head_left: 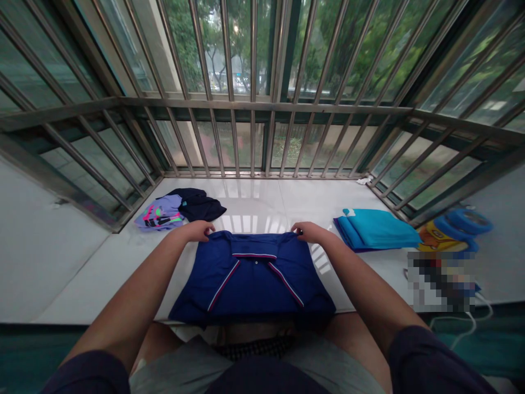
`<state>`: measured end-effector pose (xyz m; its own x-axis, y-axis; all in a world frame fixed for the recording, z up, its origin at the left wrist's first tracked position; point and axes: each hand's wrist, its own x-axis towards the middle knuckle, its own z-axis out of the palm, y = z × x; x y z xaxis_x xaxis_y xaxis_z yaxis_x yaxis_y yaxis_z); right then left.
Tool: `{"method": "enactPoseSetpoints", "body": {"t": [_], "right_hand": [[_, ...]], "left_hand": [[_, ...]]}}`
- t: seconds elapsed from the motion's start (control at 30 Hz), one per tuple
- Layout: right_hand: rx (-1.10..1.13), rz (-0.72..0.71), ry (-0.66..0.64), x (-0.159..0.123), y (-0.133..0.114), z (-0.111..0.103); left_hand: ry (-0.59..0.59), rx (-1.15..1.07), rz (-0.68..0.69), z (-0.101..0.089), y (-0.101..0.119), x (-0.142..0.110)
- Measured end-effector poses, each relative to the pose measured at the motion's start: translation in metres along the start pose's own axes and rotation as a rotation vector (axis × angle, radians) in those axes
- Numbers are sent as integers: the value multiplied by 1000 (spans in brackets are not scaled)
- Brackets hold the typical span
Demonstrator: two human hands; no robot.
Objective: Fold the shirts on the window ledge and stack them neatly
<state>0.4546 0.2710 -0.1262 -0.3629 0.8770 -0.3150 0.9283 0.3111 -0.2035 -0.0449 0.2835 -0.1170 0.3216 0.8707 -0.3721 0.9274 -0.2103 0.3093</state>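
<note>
Big barred window [254, 54] across the top of the frame, trees outside, and under it a long white tile ledge [262, 202] that we're using as a work surface. Makes sense, since it's flat and wide enough for cloth to lie smooth. In the middle, right at the ledge's front edge above our lap, sits a navy polo shirt [252, 287], front side up, with its striped collar [254, 254] at the far end. Our left hand [197, 231] and right hand [309, 232] are both closed in a pinch on the shirt's far edge, one at each shoulder, which looks like it keeps the cloth pulled straight and even. Off to the left of the shirt there's a purple printed top [159, 214] lying against a dark navy garment [197, 205]. To the right is a folded teal cloth [373, 230], then a blue and yellow cartoon item [451, 234] we can't quite make out. With those piles out to the sides, the shirt gets the middle to itself. A pixelated patch [441, 282] hides whatever's at lower right.
</note>
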Motion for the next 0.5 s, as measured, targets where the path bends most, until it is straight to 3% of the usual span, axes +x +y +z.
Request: {"method": "enactPoseSetpoints", "body": {"t": [0.27,0.37,0.5], "right_hand": [[-12,63,-24,12,10,-6],[-39,125,51,22,11,-14],[-67,222,235,34,6,-36]], "left_hand": [[-42,42,-33,-3,-4,25],[44,34,-32,-12,-3,35],[261,44,-87,-34,6,45]]}}
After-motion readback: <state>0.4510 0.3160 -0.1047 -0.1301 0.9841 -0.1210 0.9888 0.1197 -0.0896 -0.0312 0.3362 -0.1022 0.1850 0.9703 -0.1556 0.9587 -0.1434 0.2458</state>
